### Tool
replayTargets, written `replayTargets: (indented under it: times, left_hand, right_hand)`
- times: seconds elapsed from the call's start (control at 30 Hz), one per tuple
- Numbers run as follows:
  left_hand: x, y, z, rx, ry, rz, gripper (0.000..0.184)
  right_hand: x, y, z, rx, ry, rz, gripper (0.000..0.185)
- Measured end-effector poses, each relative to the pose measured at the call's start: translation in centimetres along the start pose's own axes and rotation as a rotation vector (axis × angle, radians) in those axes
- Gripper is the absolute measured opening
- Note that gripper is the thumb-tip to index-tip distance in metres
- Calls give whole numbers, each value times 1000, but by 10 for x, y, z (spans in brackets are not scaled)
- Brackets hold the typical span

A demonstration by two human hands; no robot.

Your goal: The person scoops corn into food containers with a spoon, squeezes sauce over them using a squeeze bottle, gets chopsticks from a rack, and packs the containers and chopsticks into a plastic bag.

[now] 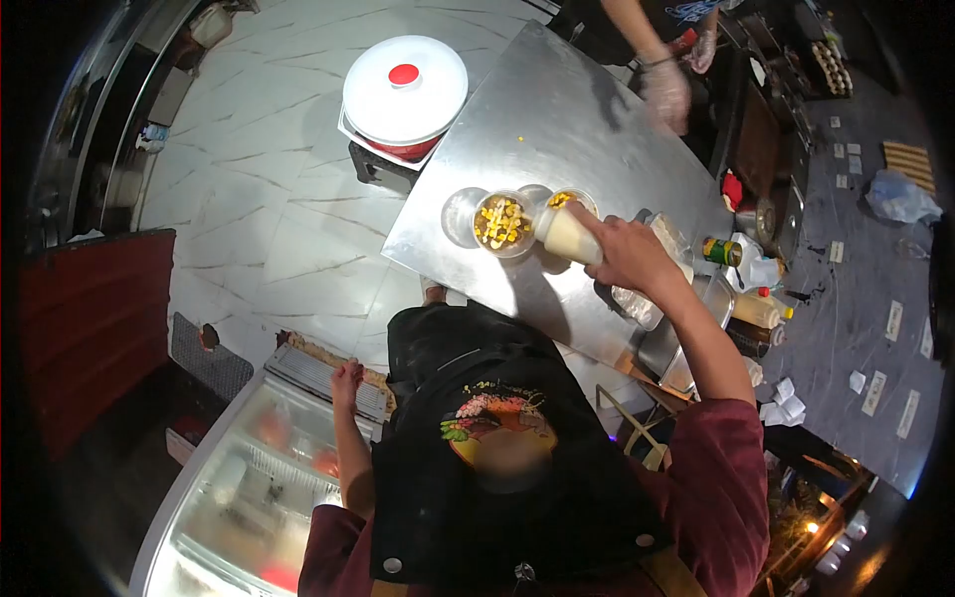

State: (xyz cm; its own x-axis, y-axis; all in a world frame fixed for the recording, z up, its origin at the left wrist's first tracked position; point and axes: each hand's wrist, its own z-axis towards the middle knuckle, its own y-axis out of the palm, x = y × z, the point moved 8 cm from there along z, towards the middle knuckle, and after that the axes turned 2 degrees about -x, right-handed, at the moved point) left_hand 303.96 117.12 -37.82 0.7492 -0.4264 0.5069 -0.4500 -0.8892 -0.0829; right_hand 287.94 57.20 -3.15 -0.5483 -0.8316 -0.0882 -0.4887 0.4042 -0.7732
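A pale cream-coloured container [571,237] is tilted on its side in my right hand [634,256], its mouth toward a round clear bowl [502,224] of yellow and whitish pieces. A second bowl [572,202] with similar yellow pieces stands just behind the container, partly hidden by it. Both bowls rest on the steel table [477,149]. Away from the table, at the lower left, my left hand [346,384] hangs beside my apron with its fingers curled; whether anything is in them is too small to tell.
A white-lidded pot [405,90] stands at the table's left corner. Across the table is a co-worker's gloved hand [665,98]. Metal trays [701,333], a green can [721,251] and bottles [758,310] are on the right. A glass-topped display case [249,488] is at lower left.
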Motion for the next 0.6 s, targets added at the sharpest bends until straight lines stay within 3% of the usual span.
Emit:
replayTargets:
  times: [0.2,0.4,0.6]
  left_hand:
    - [-13,-6,10,-27,-21,-27,19]
    - [-35,-3,-7,-9,-113,-5,15]
    - [-39,-4,-12,6,-133,35,16]
  right_hand:
    - [-8,10,-13,-56,-77,36,103]
    - [7,0,-1,62,-4,-1,97]
    - [-18,5,-2,-84,-61,68,102]
